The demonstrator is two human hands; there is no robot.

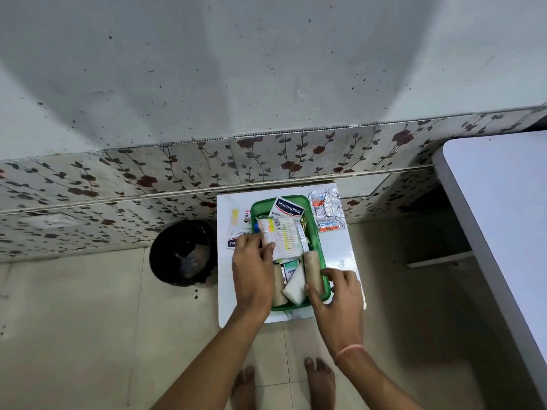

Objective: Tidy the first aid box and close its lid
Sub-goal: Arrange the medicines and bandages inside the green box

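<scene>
On the floor at the left, just beside the small white table [340, 250], stands a black bin [183, 253]. Flat plaster packets [236, 230] lie on the table's left part, between its edge and the green first aid box [318, 241], which sits open in the middle of the table with no lid on it. The left hand [253, 270] reaches over the box's left side; its fingers are pinched on a clear packet of swabs [282, 236] that lies across the box's middle. Behind that packet, a Hansaplast box [288, 208] leans against the far wall. Nearer the person, beige bandage rolls [312, 267] stand on both sides of a white gauze pad [296, 284] and a small white carton [290, 269]. The right hand [337, 294] rests on the box's near right corner, fingers spread, thumb inside touching the right roll, the other fingers outside on the rim. Foil pill strips [327, 210] lie on the table's far right corner, just beside the box. Farther right is a pale grey tabletop [503, 202].
</scene>
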